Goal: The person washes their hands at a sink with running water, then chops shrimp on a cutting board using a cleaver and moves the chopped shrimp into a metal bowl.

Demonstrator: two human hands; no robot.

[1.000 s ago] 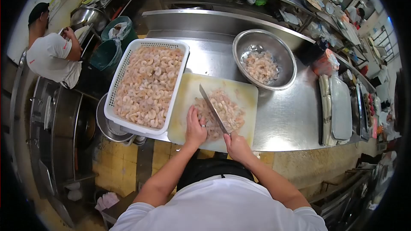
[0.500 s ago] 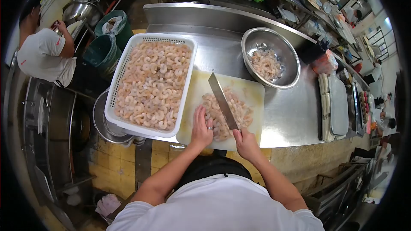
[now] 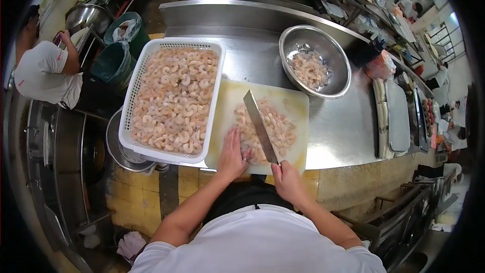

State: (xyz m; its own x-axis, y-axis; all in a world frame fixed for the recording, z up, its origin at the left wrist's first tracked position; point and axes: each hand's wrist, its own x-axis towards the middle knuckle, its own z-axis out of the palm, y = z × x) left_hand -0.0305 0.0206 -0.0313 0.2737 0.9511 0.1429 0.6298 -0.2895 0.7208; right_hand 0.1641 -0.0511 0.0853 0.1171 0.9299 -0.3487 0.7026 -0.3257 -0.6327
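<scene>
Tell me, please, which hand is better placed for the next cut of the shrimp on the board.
Probably the right hand: it grips the knife, which slants over the shrimp pieces. The left hand is at their edge, with no visible tool.

Single head-worn wide-angle view, facing forward and steeply down over wearer's shirt (image 3: 257,242) at near edge; cutting board (image 3: 222,119) close and central, bins (image 3: 112,63) far left.
</scene>
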